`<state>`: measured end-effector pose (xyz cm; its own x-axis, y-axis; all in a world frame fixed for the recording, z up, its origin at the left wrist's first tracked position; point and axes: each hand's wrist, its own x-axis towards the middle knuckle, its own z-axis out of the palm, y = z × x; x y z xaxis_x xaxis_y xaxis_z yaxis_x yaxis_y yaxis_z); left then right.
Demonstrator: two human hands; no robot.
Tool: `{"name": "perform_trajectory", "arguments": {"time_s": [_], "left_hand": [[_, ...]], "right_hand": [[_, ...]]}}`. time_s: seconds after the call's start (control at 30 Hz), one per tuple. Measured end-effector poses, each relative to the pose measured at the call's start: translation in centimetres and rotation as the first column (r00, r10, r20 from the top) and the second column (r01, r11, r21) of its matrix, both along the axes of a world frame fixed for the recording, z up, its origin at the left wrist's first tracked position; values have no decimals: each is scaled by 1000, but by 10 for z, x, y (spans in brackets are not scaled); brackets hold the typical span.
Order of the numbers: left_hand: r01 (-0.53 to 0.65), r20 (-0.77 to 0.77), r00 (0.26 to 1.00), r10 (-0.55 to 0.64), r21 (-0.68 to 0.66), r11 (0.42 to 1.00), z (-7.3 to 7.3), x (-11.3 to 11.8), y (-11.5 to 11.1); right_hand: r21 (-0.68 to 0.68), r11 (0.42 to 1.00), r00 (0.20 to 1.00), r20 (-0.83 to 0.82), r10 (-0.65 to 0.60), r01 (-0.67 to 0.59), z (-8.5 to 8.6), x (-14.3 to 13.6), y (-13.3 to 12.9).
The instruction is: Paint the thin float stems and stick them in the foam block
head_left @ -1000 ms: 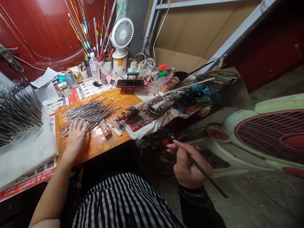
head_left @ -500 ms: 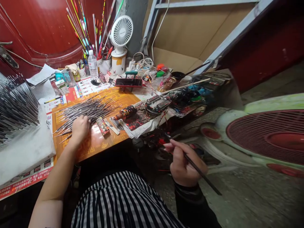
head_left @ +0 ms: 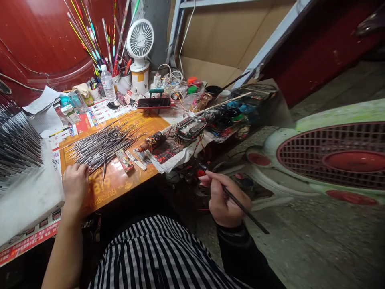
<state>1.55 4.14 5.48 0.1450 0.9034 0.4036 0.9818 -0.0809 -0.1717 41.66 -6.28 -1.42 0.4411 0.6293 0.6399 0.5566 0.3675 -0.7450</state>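
My left hand [head_left: 75,184] is closed at the left front of a pile of thin dark rods [head_left: 102,146], and what its fingers hold, if anything, is hidden. The pile lies on an orange board [head_left: 120,186]; one rod lies across its front, pointing toward me. Off the table's right side, my right hand [head_left: 227,198] pinches a dark slender stick [head_left: 246,212] that slants down to the right. A paint-stained block [head_left: 124,160] rests beside the pile.
Many upright rods stand in a white foam block [head_left: 30,200] at the left. Behind are a bottle [head_left: 108,84], a small white fan [head_left: 140,40] and a phone [head_left: 154,102]. A paint-smeared tray [head_left: 171,148] juts right, near a large fan [head_left: 345,156].
My left hand has moved left and toward me, off the pile's middle, uncovering a rod lying across the front. My right hand still holds the stick. The whole view has shifted slightly.
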Motion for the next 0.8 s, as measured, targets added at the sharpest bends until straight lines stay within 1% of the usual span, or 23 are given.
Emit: {"name": "perform_trajectory", "arguments": {"time_s": [0.07, 0.13, 0.17, 0.23, 0.3, 0.37, 0.4, 0.43, 0.5, 0.57, 0.6, 0.67, 0.73, 0.8], "left_hand": [[28, 71, 997, -29, 17, 999, -5, 1, -8], [59, 186, 980, -68, 58, 997, -9, 3, -15], [79, 259, 961, -96, 74, 994, -11, 5, -18], [106, 419, 899, -129, 80, 991, -16, 10, -22], [108, 561, 822, -101, 20, 994, -20, 16, -24], [134, 638, 769, -45, -92, 987, -25, 22, -23], [160, 644, 764, -30, -145, 976, -27, 24, -21], [182, 628, 778, -26, -186, 966, -30, 26, -19], [179, 532, 846, -39, -214, 960, -34, 25, -13], [107, 386, 922, -32, -173, 979, -38, 22, -8], [70, 320, 947, -23, -139, 988, -40, 19, -6], [26, 236, 972, -10, -63, 998, -44, 13, -4], [16, 217, 976, -15, -4, 1000, -47, 9, -5], [33, 235, 971, -38, 27, 999, -50, 8, -7]], "right_hand": [[8, 1000, 1000, -6, -4, 4, 1, 1, -1], [14, 1000, 1000, -3, -10, 10, 1, 1, -1], [12, 1000, 1000, 5, -14, 13, 2, 2, -1], [-3, 1000, 1000, 28, -15, 15, 3, 2, -1], [-13, 1000, 999, 43, -10, 10, 7, 3, 1], [-5, 1000, 999, 47, -11, 12, 11, 5, 5], [3, 1000, 999, 52, -16, 16, 14, 8, 7], [11, 1000, 998, 58, -24, 24, 17, 11, 10], [21, 998, 996, 69, -55, 53, 23, 19, 17], [22, 995, 993, 67, -100, 99, 28, 31, 25], [19, 992, 990, 61, -125, 124, 30, 37, 29], [1, 987, 986, 39, -160, 160, 32, 49, 37], [-21, 983, 983, 14, -182, 182, 33, 61, 46], [-34, 979, 979, -1, -203, 203, 33, 73, 57]]}}
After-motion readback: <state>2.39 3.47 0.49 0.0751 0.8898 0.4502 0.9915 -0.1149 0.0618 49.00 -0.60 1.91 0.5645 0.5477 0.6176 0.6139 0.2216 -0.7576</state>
